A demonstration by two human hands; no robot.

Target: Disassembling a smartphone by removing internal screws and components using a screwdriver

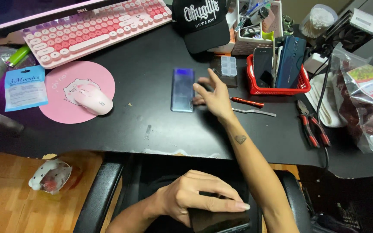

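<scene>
Head camera looks steeply down, seemingly close, on desk (160, 129).

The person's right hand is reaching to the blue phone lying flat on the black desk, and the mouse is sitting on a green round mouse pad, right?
Almost. The mouse pad is pink, not green; the head view shows it. The rest holds: the right hand reaches to the blue phone lying flat on the black desk, and the mouse sits on the round pad.

A blue-violet phone back cover (182, 89) gleams on my black desk (152, 125). Left of it sit a pale pink mouse (93, 99) on a pink round pad (65, 108) and a pink-and-white keyboard (96, 30); right of it, a red basket (277, 88) and a red-handled screwdriver (247, 102). Behind it, a black cap (203, 23) carries white lettering.
</scene>
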